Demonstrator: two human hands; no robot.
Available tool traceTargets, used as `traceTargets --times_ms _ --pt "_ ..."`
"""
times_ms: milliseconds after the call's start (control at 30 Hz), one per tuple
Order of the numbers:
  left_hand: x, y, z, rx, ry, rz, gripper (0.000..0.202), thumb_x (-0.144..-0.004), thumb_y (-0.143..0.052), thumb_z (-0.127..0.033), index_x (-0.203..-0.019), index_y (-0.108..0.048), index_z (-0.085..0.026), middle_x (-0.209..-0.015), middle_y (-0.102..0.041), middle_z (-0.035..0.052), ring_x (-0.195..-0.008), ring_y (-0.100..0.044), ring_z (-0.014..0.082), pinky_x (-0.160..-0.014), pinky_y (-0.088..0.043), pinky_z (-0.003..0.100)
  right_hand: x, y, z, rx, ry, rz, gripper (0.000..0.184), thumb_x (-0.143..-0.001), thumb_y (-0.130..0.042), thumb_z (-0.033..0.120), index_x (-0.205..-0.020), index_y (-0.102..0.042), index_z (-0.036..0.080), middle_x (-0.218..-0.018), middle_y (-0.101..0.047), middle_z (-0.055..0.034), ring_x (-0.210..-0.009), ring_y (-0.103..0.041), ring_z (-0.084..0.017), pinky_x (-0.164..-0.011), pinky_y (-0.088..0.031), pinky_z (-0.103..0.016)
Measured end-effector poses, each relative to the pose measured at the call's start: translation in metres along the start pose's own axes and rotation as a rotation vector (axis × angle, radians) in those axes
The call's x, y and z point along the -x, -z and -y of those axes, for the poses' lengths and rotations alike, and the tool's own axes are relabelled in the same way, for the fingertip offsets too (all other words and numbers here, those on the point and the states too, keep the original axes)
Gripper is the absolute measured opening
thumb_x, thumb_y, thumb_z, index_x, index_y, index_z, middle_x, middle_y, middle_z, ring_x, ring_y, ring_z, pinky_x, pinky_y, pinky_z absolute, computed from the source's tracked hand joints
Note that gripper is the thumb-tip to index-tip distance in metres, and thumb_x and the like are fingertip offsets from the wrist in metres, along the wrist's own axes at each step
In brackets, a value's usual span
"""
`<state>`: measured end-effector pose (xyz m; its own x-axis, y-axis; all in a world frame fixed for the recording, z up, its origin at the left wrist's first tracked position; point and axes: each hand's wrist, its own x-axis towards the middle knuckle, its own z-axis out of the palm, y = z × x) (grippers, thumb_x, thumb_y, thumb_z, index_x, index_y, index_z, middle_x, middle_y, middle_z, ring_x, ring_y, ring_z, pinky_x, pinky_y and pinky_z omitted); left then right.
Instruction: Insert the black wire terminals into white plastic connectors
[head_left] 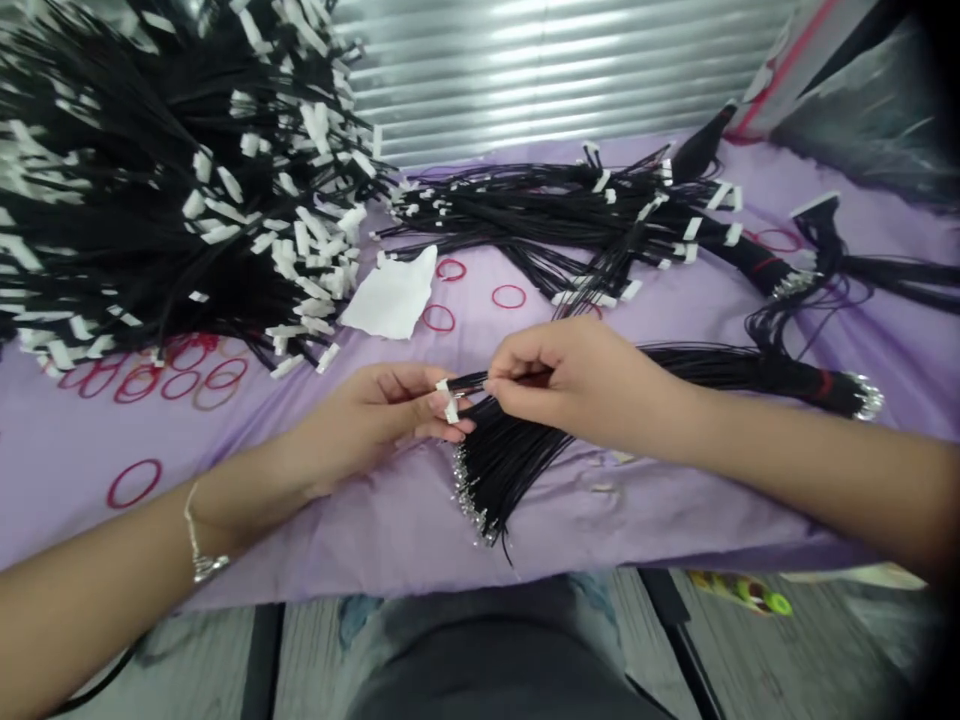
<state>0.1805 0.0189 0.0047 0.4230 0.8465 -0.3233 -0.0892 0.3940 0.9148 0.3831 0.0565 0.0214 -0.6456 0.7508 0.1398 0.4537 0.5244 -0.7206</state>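
Between the thumb and fingers of my left hand (390,405) is a small white connector (450,400), with black wires running out of it to the right. My right hand (577,385) pinches a thin black wire (474,382) close to that connector; its fingertips hide the wire's end. Under both hands a bundle of black wires (517,460) fans out on the purple cloth, its silvery crimped terminals (469,495) pointing down and left. Farther right, the bundle (720,370) passes behind my right forearm.
A tall heap of black wires with white connectors (172,200) fills the left. More finished-looking harnesses (540,215) lie at the back, before a slatted metallic blind (555,80). Red rubber bands (135,483) and a torn white paper (394,298) lie on the purple cloth (315,560).
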Motion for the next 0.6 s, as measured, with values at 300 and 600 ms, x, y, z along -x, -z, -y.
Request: traceTargets --times_ms 300,600 --pt "-0.0008 -0.0018 0.0004 -0.034 -0.001 -0.008 0.008 -0.081 -0.063 -0.017 -0.083 -0.070 -0.014 -0.080 -0.070 0.0039 -0.074 -0.066 0.0107 -0.070 -0.053 0.018 0.0028 -0.0023 0.0021 -0.024 -0.055 0.016 0.016 -0.079 -0.052 0.018 -0.067 -0.062 0.017 -0.055 -0.052 0.0041 -0.051 -0.041 -0.007 -0.046 -0.032 -0.020" --pt "-0.0017 -0.0001 0.0006 -0.051 0.005 0.002 0.012 -0.081 -0.063 -0.018 -0.088 -0.071 -0.015 -0.082 -0.071 0.0051 -0.076 -0.066 0.0111 -0.073 -0.053 0.019 0.0045 -0.0012 0.0006 -0.001 -0.065 0.046 0.015 -0.079 -0.052 0.020 -0.067 -0.061 0.017 -0.055 -0.053 0.0040 -0.051 -0.042 -0.008 -0.046 -0.033 -0.021"
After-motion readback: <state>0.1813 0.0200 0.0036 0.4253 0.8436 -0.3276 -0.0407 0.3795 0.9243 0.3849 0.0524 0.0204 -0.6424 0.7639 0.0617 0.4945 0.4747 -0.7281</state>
